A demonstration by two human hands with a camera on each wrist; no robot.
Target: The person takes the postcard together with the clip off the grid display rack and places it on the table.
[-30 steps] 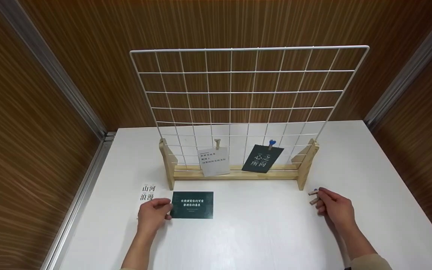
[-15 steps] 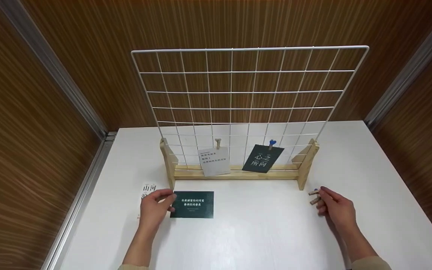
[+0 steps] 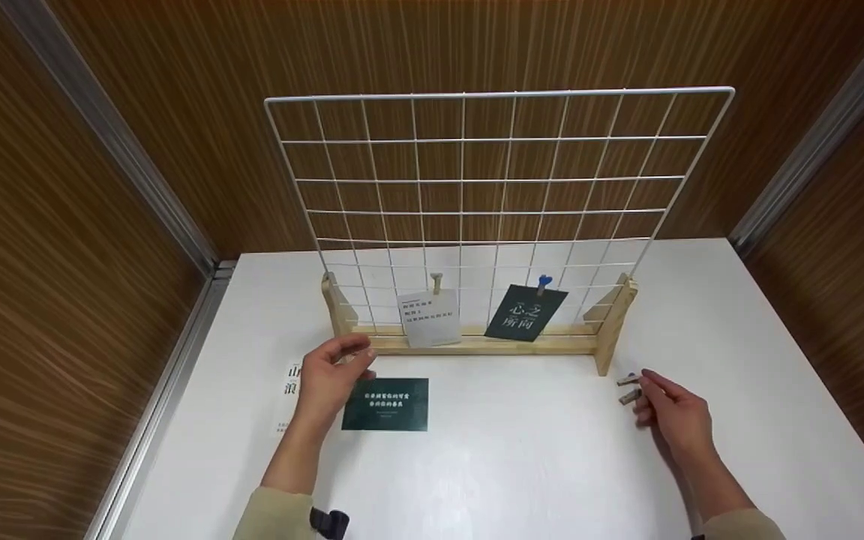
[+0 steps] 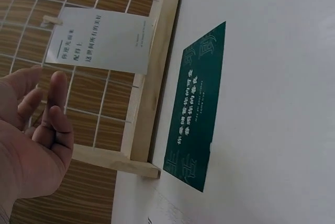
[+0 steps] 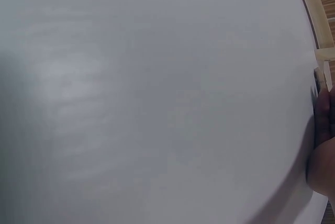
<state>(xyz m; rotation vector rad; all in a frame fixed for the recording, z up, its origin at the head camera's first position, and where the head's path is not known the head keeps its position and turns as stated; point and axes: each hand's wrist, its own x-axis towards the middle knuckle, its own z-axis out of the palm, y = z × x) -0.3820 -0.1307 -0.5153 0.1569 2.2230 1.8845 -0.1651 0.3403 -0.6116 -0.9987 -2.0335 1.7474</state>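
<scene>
My left hand is raised beside the rack's left foot, its fingers loosely bent with nothing between them. Below it on the white table lies a dark green card with white writing, apart from the hand in the left wrist view. A white card with black characters lies farther left, partly covered by the hand. At the right, my right hand pinches small wooden clothespins low over the table, one with a bit of blue. Only that hand's edge shows in the right wrist view.
A white wire grid rack stands in wooden feet. On its lower part, clothespins hold a white card and a tilted dark card. Wood-grain panels enclose the table.
My left hand has moved away from the green card's left edge, up and to the right toward the rack. My right hand stays almost still with the clothespins.
</scene>
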